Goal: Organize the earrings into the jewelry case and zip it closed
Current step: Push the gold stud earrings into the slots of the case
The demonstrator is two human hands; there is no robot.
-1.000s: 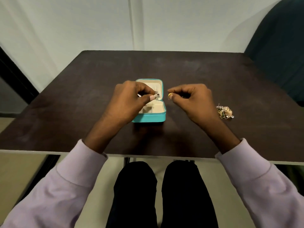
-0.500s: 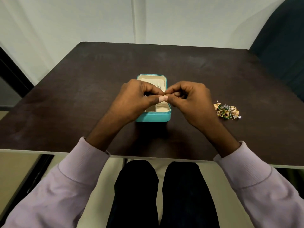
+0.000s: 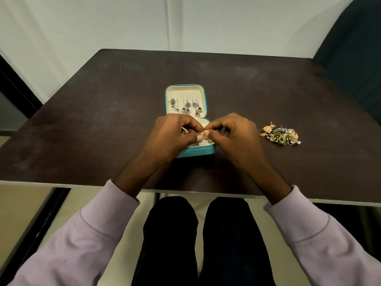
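Observation:
A teal jewelry case (image 3: 205, 150) lies open on the dark table, its cream lid (image 3: 185, 93) flat at the far side with three silver drop earrings (image 3: 186, 107) hanging in it. My left hand (image 3: 175, 135) and my right hand (image 3: 237, 135) meet just above the case's near half. Between their thumbs and forefingers they pinch one small gold earring (image 3: 203, 133). Much of the lower tray is hidden under my hands.
A heap of loose gold, green and silver earrings (image 3: 280, 135) lies on the table (image 3: 103, 120) to the right of my right hand. A dark chair back (image 3: 354, 54) stands at the far right. My knees show below the table's near edge.
My hands came together from apart and now both pinch the small gold piece. They have sunk toward me, which uncovers the lid and its silver earrings.

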